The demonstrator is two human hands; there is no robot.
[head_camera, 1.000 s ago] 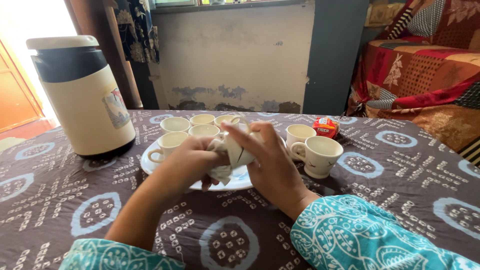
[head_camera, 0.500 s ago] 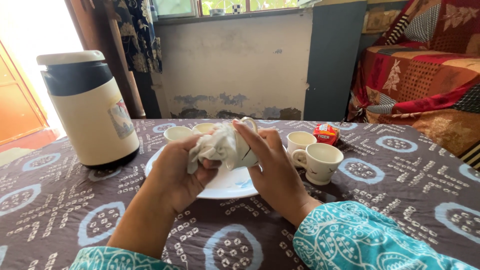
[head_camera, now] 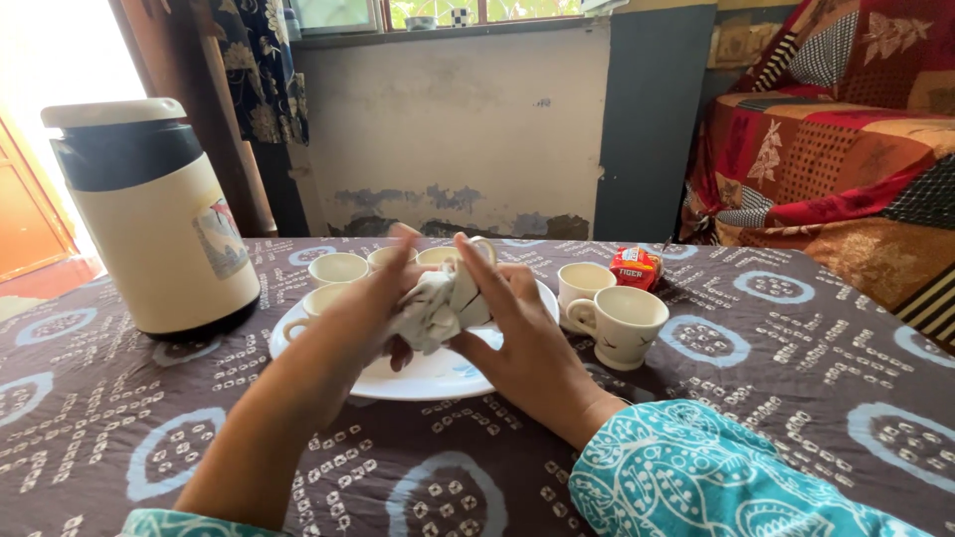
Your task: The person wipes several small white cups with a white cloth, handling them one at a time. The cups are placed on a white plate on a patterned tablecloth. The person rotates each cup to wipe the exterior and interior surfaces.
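My right hand holds a cream teacup tilted on its side above a white plate. My left hand presses a crumpled white cloth against the cup's side. Several more cream cups stand on the far part of the plate, partly hidden behind my hands. Two other cream cups stand on the tablecloth just right of the plate.
A large cream and dark blue thermos jug stands at the left. A small red snack packet lies behind the two cups. The table has a dark patterned cloth. A patchwork-covered sofa is at the right.
My left hand has turned with the cloth from over the cup to its side. The cup has dropped slightly. The camera view has shifted a little.
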